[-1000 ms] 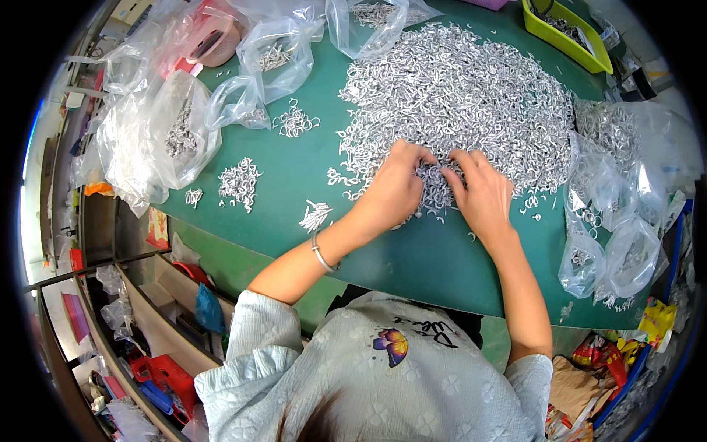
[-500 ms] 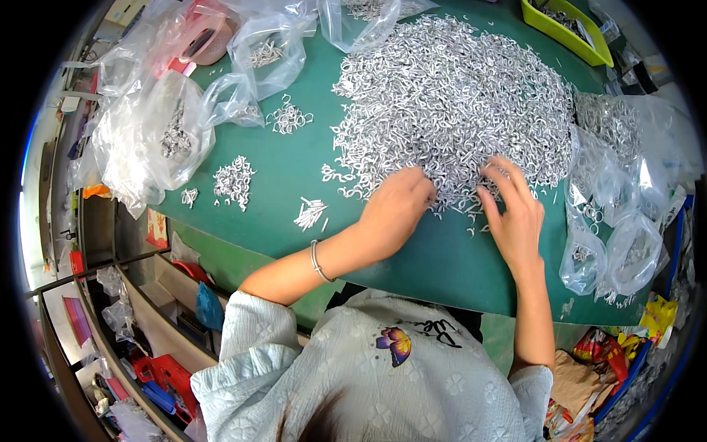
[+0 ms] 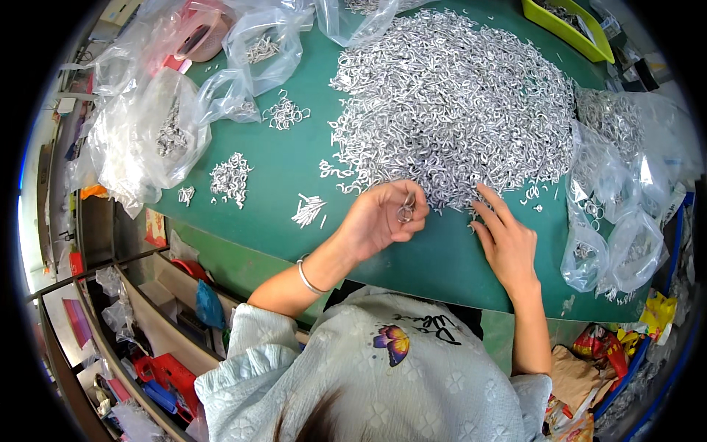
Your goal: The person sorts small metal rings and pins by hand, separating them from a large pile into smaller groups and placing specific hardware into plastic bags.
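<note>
Evidently the closest work is at the left hand (image 3: 384, 219), about half past eleven from the person's chest, palm turned up, thumb and fingertips drawn narrow around a shiny metal ring piece (image 3: 405, 212); whether more than one is pinched there is hard to tell. It looks light, stiff and smooth — likely slippery and not fragile, best taken by its rim between thumb and forefinger. At half past one the right hand (image 3: 509, 241) stands above the green table (image 3: 434, 269), thumb and forefinger parted, with the fingertips just beside the near edge of the big metal pile (image 3: 456, 110). Curved bits there lie tangled, so neighbours may hook and get in the way of a clean pick. Farther out, a heap of straight pins (image 3: 309, 209) lies at half past ten, a heap of small pieces (image 3: 232, 180) at ten, and a cluster of rings (image 3: 286, 113) at eleven. Clear bags (image 3: 626, 210) crowd the pile's flank at two, and a crumpled bag (image 3: 110, 147) takes up the space at ten. Farthest off are a pink basket (image 3: 213, 44) at eleven — partly behind plastic — and a lime tray (image 3: 563, 37) at one.
</note>
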Tool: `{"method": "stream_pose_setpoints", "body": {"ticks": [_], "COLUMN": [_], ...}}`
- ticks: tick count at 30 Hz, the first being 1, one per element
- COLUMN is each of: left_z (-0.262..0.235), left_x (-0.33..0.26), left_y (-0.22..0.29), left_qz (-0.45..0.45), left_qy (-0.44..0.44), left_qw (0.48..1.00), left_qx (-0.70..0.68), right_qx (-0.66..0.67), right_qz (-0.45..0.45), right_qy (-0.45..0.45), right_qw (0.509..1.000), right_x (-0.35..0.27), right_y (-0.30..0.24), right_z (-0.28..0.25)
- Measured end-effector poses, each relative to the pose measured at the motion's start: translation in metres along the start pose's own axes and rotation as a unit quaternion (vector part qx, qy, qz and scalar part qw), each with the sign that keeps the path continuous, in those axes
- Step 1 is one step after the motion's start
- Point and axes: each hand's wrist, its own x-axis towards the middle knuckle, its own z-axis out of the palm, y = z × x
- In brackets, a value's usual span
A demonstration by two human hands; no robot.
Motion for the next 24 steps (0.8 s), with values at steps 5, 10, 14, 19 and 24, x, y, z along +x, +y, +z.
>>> {"method": "stream_pose_setpoints", "body": {"ticks": [5, 10, 14, 19, 24], "left_z": [0.021, 0.023, 0.016, 0.011, 0.046], "left_x": [0.004, 0.009, 0.010, 0.007, 0.006], "left_y": [-0.016, -0.038, -0.047, -0.060, -0.055], "left_qz": [-0.047, -0.057, -0.058, -0.049, -0.025], "left_qy": [0.012, -0.019, -0.123, -0.107, -0.038], "left_qw": [0.996, 0.985, 0.963, 0.963, 0.993], "left_qx": [-0.072, -0.164, -0.234, -0.242, -0.104], "right_qx": [0.257, 0.639, 0.292, 0.162, 0.300], "right_qz": [0.111, 0.297, 0.075, 0.033, 0.129], "right_qy": [0.090, 0.063, 0.054, -0.025, 0.096], "right_qw": [0.956, 0.707, 0.952, 0.986, 0.940], "right_x": [-0.008, -0.008, -0.002, -0.012, -0.015], "right_y": [0.001, -0.030, -0.058, -0.045, -0.030], "right_z": [0.000, 0.002, 0.005, 0.012, 0.024]}}
